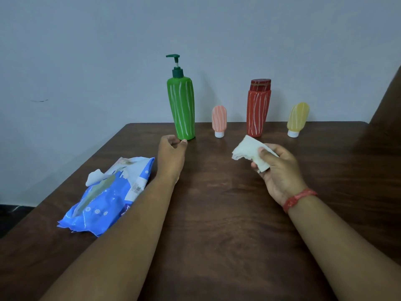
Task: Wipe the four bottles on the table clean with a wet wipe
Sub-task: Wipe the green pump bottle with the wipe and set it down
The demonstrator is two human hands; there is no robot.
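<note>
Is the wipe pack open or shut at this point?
Open. The blue wipe pack lies flat on the table with its flap peeled back, and a white wipe sticks out of the opening.

Four bottles line the far edge of the surface (217, 213): green pump bottle (181, 109), pink tube (219, 120), red bottle (258, 109), yellow tube (297, 119), with gaps between each. Wipes pack (108, 198) blocks the left side. Bare wood lies open at centre and right.
</note>
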